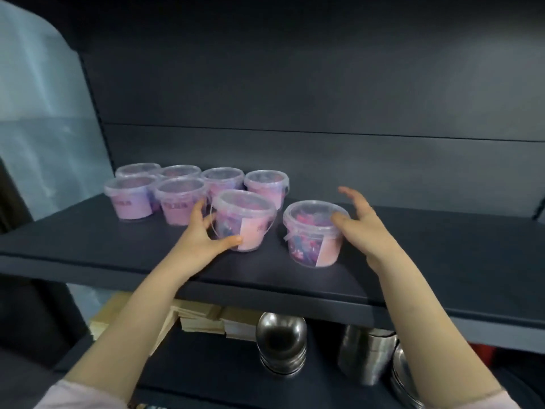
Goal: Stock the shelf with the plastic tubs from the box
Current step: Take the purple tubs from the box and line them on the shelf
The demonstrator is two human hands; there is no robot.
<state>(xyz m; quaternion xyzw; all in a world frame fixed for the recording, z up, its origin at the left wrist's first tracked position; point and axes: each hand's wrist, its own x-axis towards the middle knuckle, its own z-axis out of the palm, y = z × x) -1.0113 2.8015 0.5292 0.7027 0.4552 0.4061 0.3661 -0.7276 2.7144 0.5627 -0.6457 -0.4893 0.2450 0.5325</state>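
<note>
At the left of the shelf (413, 261), six tubs (180, 202) stand packed in two rows towards the back, lids on and pink labels facing forward. Just in front of them the left hand (203, 234) grips the seventh tub (244, 219), thumb low on its front and fingers curled round the far side. This tub is upright, close beside the rows. Across a gap to its right stands the eighth tub (312, 234), nearest of all to the shelf's front edge. The right hand (362, 228) is beside it, fingers spread and straight, with only the thumb lying on the lid's rim — no real grip. The box is out of view.

The risk, as I judge it: a careless push from that thumb could tip the eighth tub or skid it off the edge onto the steel bowls (281, 340) below — and shoving the seventh too hard could knock the rows askew.
</note>
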